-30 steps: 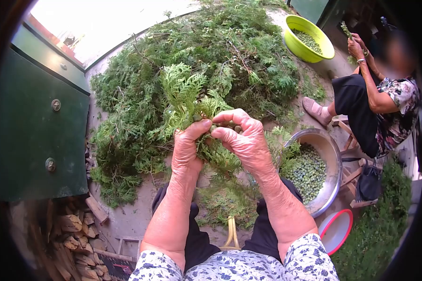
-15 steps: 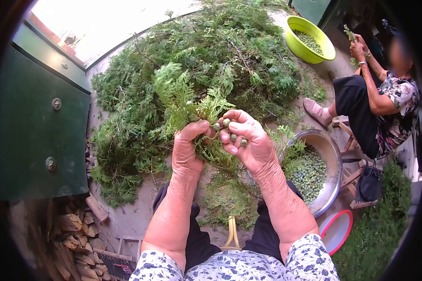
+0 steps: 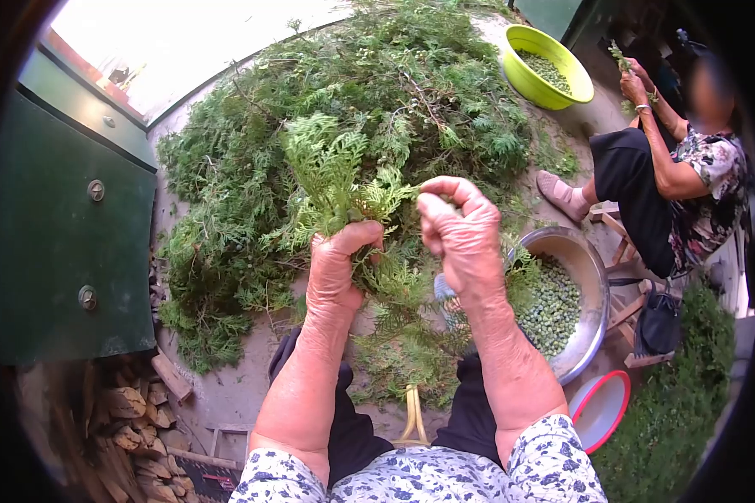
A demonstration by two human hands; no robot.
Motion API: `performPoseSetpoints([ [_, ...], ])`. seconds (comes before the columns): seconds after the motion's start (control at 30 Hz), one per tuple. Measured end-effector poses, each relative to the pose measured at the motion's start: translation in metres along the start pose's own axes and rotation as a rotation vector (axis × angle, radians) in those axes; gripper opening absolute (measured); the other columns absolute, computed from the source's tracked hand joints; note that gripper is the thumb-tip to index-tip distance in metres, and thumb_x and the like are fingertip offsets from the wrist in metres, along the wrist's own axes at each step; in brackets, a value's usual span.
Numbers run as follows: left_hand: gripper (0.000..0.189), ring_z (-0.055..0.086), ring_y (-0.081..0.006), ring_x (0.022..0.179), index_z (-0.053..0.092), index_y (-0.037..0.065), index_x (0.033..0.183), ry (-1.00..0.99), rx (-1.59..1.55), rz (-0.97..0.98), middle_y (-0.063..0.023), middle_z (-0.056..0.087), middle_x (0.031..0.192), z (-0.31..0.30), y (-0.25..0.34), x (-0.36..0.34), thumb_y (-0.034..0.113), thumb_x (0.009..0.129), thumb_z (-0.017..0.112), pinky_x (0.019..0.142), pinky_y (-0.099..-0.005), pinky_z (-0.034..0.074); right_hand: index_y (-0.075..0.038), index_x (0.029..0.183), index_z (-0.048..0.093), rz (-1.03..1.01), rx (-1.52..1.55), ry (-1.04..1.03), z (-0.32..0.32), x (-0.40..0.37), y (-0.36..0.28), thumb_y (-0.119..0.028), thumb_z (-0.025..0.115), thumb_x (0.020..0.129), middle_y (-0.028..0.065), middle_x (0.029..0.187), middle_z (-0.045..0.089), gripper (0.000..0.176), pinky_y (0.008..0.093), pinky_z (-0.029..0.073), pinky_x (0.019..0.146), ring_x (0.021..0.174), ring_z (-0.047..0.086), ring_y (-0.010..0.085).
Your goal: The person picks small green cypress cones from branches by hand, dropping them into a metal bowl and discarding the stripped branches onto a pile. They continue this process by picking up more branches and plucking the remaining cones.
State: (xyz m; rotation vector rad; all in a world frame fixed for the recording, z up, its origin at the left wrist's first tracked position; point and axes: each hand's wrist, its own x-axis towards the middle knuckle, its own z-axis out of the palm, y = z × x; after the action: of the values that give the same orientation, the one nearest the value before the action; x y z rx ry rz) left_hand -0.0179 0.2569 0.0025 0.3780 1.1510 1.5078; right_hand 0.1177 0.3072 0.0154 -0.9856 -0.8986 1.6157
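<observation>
left hand [image 3: 337, 268] is fisted tight round the stem of the sprig [image 3: 331, 172], which stands up and away from the knuckles, long axis near upright, fanning over the heap of cuttings [image 3: 252, 193]. right hand [image 3: 463, 235] sits just beside it, nearer the fronds, fingertips pinched together on a side frond's tip; whether anything else sits inside the curl, can't tell. steel bowl [image 3: 594, 267] of green seeds [image 3: 554, 306] lies down to that hand's right.

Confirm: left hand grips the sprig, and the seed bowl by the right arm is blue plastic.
Wrong on the bowl: in the head view the left hand grips the sprig, but the seed bowl by the right arm is shiny metal.
</observation>
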Motion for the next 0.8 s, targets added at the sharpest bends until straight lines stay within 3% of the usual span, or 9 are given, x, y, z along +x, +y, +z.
performPoseSetpoints([
  [0.07, 0.011, 0.053, -0.0128, 0.062, 0.059, 0.007, 0.076, 0.001, -0.02, 0.009, -0.0019, 0.057, 0.067, 0.0, 0.002, 0.0, 0.013, 0.069, 0.065, 0.054, -0.0252, 0.039, 0.0, 0.098, 0.057, -0.029, 0.154, -0.078, -0.014, 0.007, -0.006, 0.0, 0.061, 0.082, 0.001, 0.073, 0.056, 0.016, 0.0151, 0.035, 0.038, 0.051, 0.048, 0.0025],
  [0.13, 0.011, 0.053, -0.0124, 0.062, 0.059, 0.008, 0.076, 0.001, -0.042, 0.014, -0.0018, 0.058, 0.068, 0.001, 0.004, 0.0, 0.013, 0.07, 0.066, 0.055, -0.0252, 0.039, 0.001, 0.098, 0.055, -0.012, 0.168, 0.004, -0.029, 0.008, -0.02, 0.001, 0.062, 0.081, 0.0015, 0.073, 0.056, 0.019, 0.0151, 0.035, 0.037, 0.05, 0.048, 0.0034],
  [0.27, 0.013, 0.055, -0.0118, 0.062, 0.059, 0.007, 0.082, 0.014, -0.024, -0.018, -0.0024, 0.059, 0.07, 0.002, 0.009, 0.0, 0.008, 0.072, 0.068, 0.054, -0.0249, 0.044, 0.0, 0.1, 0.056, -0.076, -0.093, 0.085, -0.089, 0.005, -0.045, 0.001, 0.061, 0.081, 0.0, 0.071, 0.053, 0.02, 0.0148, 0.032, 0.037, 0.051, 0.046, 0.0034],
  [0.4, 0.021, 0.063, -0.014, 0.069, 0.064, 0.004, 0.089, -0.064, -0.087, -0.012, -0.0047, 0.066, 0.077, -0.004, 0.006, 0.003, 0.004, 0.07, 0.074, 0.058, -0.0268, 0.049, 0.0, 0.102, 0.055, -0.08, -0.177, 0.283, -0.172, -0.01, -0.049, 0.0, 0.058, 0.083, -0.0004, 0.071, 0.05, 0.02, 0.0158, 0.032, 0.038, 0.053, 0.046, 0.0047],
  [0.53, 0.021, 0.063, -0.0137, 0.069, 0.065, 0.003, 0.089, -0.075, -0.122, 0.009, -0.0048, 0.066, 0.079, -0.008, 0.01, 0.003, 0.006, 0.07, 0.075, 0.06, -0.0267, 0.05, 0.003, 0.102, 0.056, -0.076, -0.5, 0.546, -0.252, -0.037, -0.036, 0.0, 0.056, 0.079, 0.0015, 0.073, 0.053, 0.024, 0.0161, 0.036, 0.04, 0.054, 0.048, 0.0054],
  [0.6, 0.02, 0.063, -0.014, 0.07, 0.065, 0.003, 0.089, -0.076, -0.117, -0.026, -0.0046, 0.067, 0.08, -0.007, 0.01, 0.002, 0.005, 0.07, 0.074, 0.062, -0.0272, 0.05, 0.005, 0.108, 0.053, -0.021, -0.385, 0.597, -0.29, -0.048, -0.022, 0.001, 0.054, 0.077, 0.0044, 0.079, 0.055, 0.031, 0.0179, 0.037, 0.041, 0.055, 0.049, 0.008],
  [0.7, 0.023, 0.061, -0.0168, 0.069, 0.067, 0.0, 0.086, 0.032, 0.01, -0.078, -0.0083, 0.066, 0.079, -0.005, 0.015, -0.003, 0.007, 0.066, 0.075, 0.063, -0.0307, 0.048, 0.004, 0.107, 0.053, -0.005, -0.072, 0.526, -0.289, -0.066, -0.023, 0.003, 0.054, 0.077, 0.0075, 0.087, 0.054, 0.031, 0.0208, 0.038, 0.046, 0.062, 0.051, 0.0119],
  [0.73, 0.016, 0.061, -0.0163, 0.067, 0.067, 0.0, 0.082, 0.011, 0.001, -0.081, -0.0077, 0.066, 0.078, -0.009, 0.012, 0.0, 0.006, 0.068, 0.073, 0.06, -0.0292, 0.049, 0.003, 0.106, 0.053, -0.03, 0.079, 0.489, -0.278, -0.071, -0.028, 0.003, 0.055, 0.077, 0.0082, 0.088, 0.054, 0.03, 0.0218, 0.038, 0.048, 0.065, 0.051, 0.0134],
  [0.8, 0.016, 0.06, -0.0143, 0.064, 0.064, 0.001, 0.09, -0.029, -0.11, -0.019, -0.0083, 0.066, 0.08, -0.01, 0.006, 0.006, 0.006, 0.076, 0.069, 0.055, -0.0254, 0.048, 0.001, 0.108, 0.051, -0.05, 0.263, 0.373, -0.286, -0.068, -0.023, 0.005, 0.055, 0.078, 0.0085, 0.082, 0.052, 0.03, 0.023, 0.038, 0.05, 0.069, 0.051, 0.0163],
])
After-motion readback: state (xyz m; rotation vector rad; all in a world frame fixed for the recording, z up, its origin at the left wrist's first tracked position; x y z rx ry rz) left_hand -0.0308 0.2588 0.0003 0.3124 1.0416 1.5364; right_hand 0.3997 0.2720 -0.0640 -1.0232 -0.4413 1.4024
